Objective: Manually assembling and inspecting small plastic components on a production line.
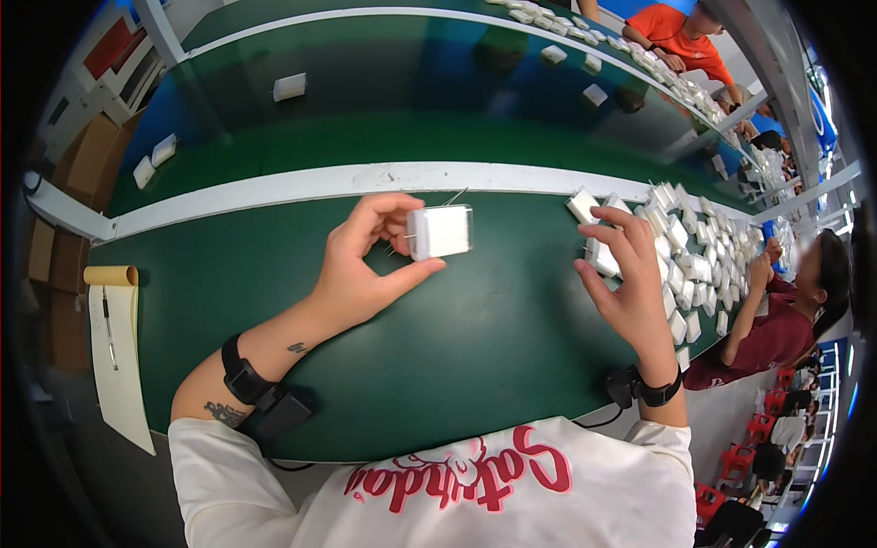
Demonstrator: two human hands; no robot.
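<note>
My left hand (361, 251) grips a white box-shaped block (443, 231) between thumb and fingers, above the green table. Thin metal wires or pins stick out from the block's sides. At the right, my right hand (632, 283) has its fingers apart and curved beside a similar white block (601, 258). Whether a fingertip touches that block I cannot tell. Another white block (582, 206) lies just beyond the fingertips, at the near side of a large heap of white blocks (694, 267).
A yellow-topped notepad (123, 365) with a pen (110, 327) lies at the left. A white rail (347, 178) crosses beyond the green table (438, 365); a few loose blocks (290, 87) rest past it. One person (776, 315) works at the right, another (681, 36) at the far right.
</note>
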